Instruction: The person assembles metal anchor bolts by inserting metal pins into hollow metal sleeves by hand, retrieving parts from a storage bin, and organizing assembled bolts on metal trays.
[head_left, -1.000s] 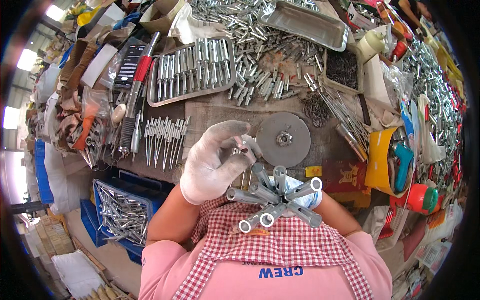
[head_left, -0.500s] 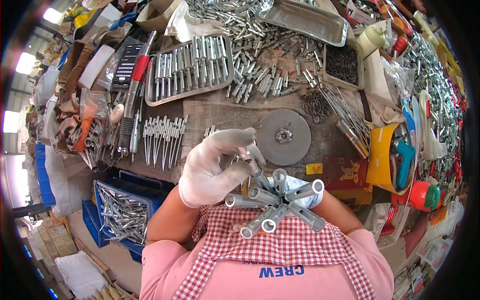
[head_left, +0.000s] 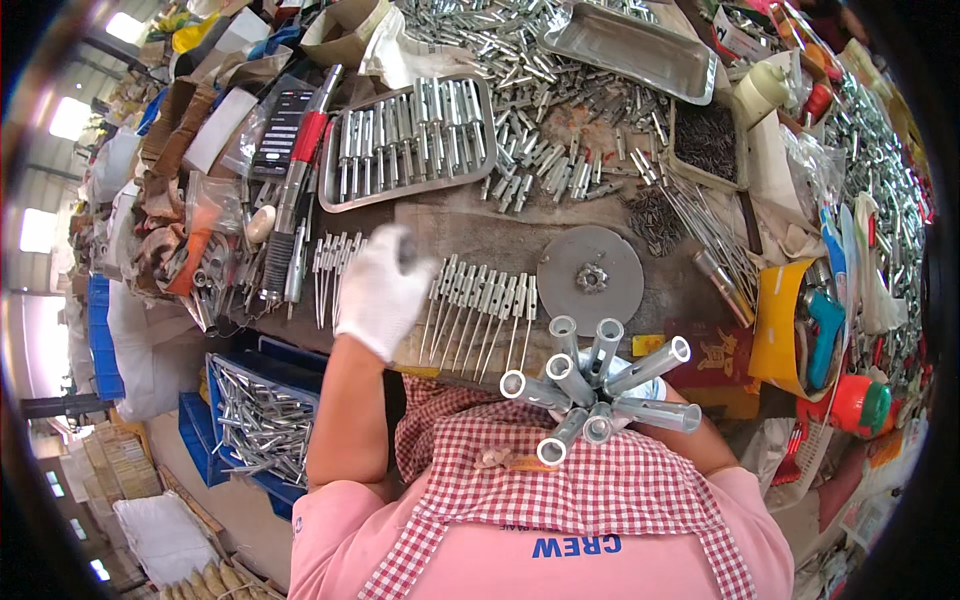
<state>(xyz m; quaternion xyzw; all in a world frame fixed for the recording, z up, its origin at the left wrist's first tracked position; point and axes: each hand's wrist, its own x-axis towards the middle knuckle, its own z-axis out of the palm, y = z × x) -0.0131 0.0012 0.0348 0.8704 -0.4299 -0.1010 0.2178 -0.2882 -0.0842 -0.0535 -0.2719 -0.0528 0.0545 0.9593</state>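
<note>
A white-gloved left hand [head_left: 383, 292], fingers too blurred to read, is centre-left between rows of metal rods [head_left: 490, 293]; lower centre, the mostly hidden right hand [head_left: 652, 389] clutches fanned metal tubes [head_left: 569, 381].

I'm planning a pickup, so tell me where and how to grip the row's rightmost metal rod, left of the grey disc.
Probably pinch the metal rod by its thick head, from above: its stem is thin, a neighbouring rod lies close left, the grey disc close right.
</note>
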